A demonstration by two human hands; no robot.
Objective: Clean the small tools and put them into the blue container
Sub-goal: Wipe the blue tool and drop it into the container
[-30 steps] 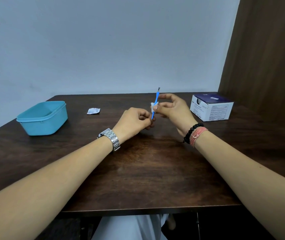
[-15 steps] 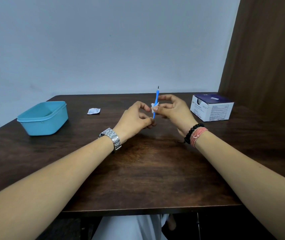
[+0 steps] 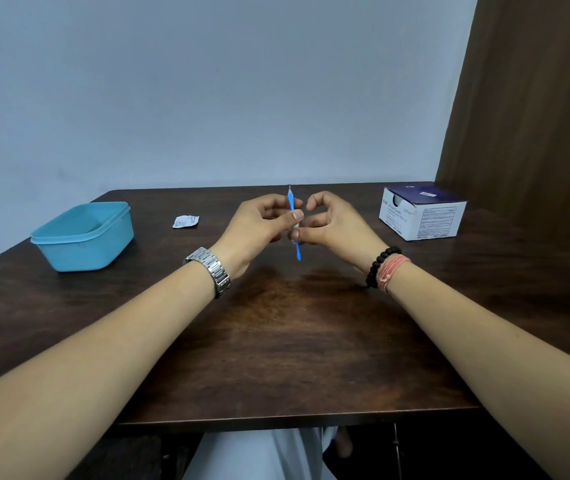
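blue tool (image 3: 294,230) now lower, left hand (image 3: 259,226) higher on it

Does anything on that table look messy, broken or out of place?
Only one thing: a small crumpled white wrapper lies loose on the wooden table, between the blue container and the hands. Nothing looks spilled or damaged; the white box sits upright.

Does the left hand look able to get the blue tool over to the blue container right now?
Probably yes: the left hand pinches the blue tool, and bare table lies between it and the open blue container.
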